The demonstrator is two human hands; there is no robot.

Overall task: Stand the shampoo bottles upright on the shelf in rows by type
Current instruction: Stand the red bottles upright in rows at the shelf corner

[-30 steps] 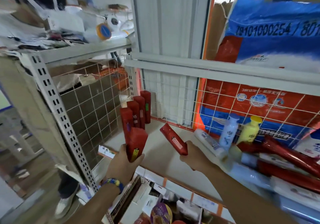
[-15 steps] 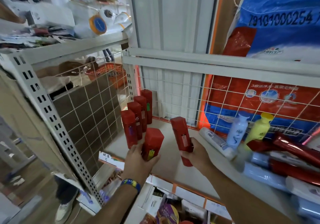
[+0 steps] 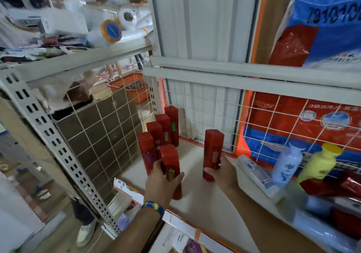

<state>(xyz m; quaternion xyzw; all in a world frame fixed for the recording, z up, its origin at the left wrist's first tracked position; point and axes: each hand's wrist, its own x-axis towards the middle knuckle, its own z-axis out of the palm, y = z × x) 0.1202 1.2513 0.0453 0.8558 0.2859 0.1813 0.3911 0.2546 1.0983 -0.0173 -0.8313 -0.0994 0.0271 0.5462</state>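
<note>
Four red bottles (image 3: 156, 133) stand in a row on the white shelf (image 3: 195, 198), along its wire side. At their 6 o'clock the left hand (image 3: 162, 182) is wrapped round the front red bottle (image 3: 169, 160), upright, held at mid-height. At its 3 o'clock the right hand (image 3: 224, 171) clasps the lone red bottle (image 3: 213, 149) low down, also upright. Further toward 3 o'clock a white tube (image 3: 256, 172) lies flat, and a pale blue bottle (image 3: 287, 164) and a yellow bottle (image 3: 320, 164) stand.
</note>
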